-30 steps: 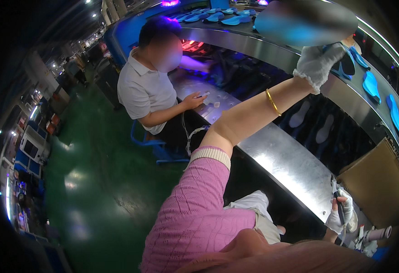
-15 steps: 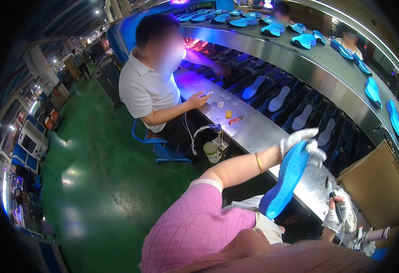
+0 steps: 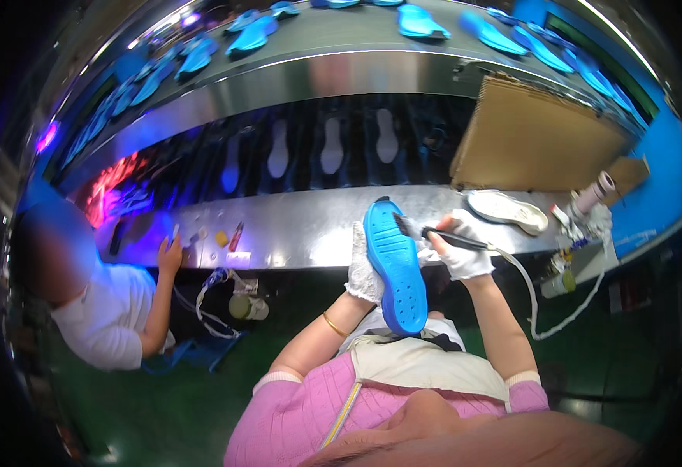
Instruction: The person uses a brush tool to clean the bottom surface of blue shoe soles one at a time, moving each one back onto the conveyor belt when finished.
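A blue shoe sole [image 3: 394, 268] hangs over the front edge of the metal bench, its long side tilted slightly. My left hand [image 3: 364, 268], in a white glove, is closed on its left edge; most of those fingers are hidden behind it. In my right hand [image 3: 465, 251], whose white glove leaves some fingertips bare, is a black-handled brush [image 3: 477, 244] with a pale hose [image 3: 529, 300] running from its end. The bristles are at the sole's upper right edge; whether they touch it I cannot tell.
Right of my hands, a white shoe [image 3: 508, 212] lies on the bench [image 3: 294, 229] before a cardboard sheet [image 3: 539, 144]. Further back, a raised conveyor [image 3: 341, 31] carries several blue soles. A co-worker [image 3: 107, 311] sits at the left. Below the bench edge is a lidded pot [image 3: 249, 307].
My view has swung from the left to face the bench. The brush in my right hand has come from beside the white shoe to the sole, which my left hand still holds.
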A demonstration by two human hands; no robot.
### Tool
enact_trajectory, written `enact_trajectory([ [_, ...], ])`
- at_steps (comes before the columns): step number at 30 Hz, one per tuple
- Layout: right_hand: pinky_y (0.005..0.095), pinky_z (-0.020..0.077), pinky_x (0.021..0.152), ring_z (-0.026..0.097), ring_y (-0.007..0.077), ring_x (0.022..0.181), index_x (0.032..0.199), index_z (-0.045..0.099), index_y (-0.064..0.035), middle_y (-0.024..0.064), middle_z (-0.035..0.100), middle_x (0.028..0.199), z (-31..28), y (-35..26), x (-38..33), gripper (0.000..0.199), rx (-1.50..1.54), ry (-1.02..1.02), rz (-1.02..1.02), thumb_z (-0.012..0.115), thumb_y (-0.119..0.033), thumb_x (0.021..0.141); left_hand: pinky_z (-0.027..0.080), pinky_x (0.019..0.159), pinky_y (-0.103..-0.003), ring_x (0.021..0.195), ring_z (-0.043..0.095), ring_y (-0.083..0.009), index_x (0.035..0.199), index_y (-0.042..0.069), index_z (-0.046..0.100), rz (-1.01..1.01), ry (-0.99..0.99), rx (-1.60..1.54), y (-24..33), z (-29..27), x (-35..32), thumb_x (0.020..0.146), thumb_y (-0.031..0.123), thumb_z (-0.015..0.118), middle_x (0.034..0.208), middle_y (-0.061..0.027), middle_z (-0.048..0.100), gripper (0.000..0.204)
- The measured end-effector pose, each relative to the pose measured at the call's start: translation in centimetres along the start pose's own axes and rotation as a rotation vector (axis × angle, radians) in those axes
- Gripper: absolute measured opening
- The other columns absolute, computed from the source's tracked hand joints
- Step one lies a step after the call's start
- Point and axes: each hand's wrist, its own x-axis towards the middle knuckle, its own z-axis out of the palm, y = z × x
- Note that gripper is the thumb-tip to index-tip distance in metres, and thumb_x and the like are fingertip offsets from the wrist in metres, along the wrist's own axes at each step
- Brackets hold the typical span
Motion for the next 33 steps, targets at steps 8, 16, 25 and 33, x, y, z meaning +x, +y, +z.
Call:
enact_trajectory([
  [8, 0.0235, 0.0497, 0.070, 0.060, 0.0091, 0.075, 0.096, 0.056, -0.0043, 0.0051, 0.063, 0.086, 2.4, -0.8, 0.4, 0.019, 0.070, 0.011, -0.148, 0.065, 0.006, 0.082, 0.044, 0.102, -0.040, 0.115, 0.054, -0.0272, 0.137, 0.012, 0.044, 0.101, 0.327, 0.156, -2.4, 0.1, 2.2, 0.090, 0.072, 0.030, 0.131, -0.0124, 0.053, 0.078],
  [16, 0.0212, 0.0487, 0.066, 0.060, 0.0085, 0.073, 0.099, 0.058, -0.0045, 0.0062, 0.063, 0.093, 1.5, -1.5, -2.0, 0.024, 0.092, -0.037, -0.072, 0.066, 0.007, 0.080, 0.042, 0.104, -0.044, 0.118, 0.053, -0.0297, 0.135, 0.007, 0.045, -0.008, 0.318, 0.187, -1.3, 0.3, 1.5, 0.086, 0.075, 0.036, 0.130, -0.0152, 0.054, 0.084],
  [25, 0.0298, 0.0519, 0.066, 0.064, 0.0226, 0.072, 0.091, 0.064, -0.0058, 0.0090, 0.065, 0.082, 1.2, -3.2, -5.4, 0.024, -0.146, 0.009, -0.130, 0.071, 0.004, 0.071, 0.041, 0.105, -0.048, 0.121, 0.052, -0.0369, 0.140, 0.002, 0.038, -0.220, 0.177, 0.163, -0.5, 0.8, 1.5, 0.083, 0.081, 0.031, 0.135, -0.0233, 0.049, 0.098],
  [33, 0.0243, 0.0524, 0.067, 0.065, 0.0116, 0.074, 0.087, 0.062, -0.0023, 0.0071, 0.067, 0.082, -0.6, -1.6, -9.0, 0.014, 0.185, 0.072, 0.241, 0.072, 0.000, 0.078, 0.044, 0.103, -0.047, 0.120, 0.054, -0.0350, 0.145, 0.006, 0.032, -0.369, 0.095, 0.324, -1.6, 2.0, -1.8, 0.080, 0.082, 0.027, 0.132, -0.0223, 0.052, 0.099],
])
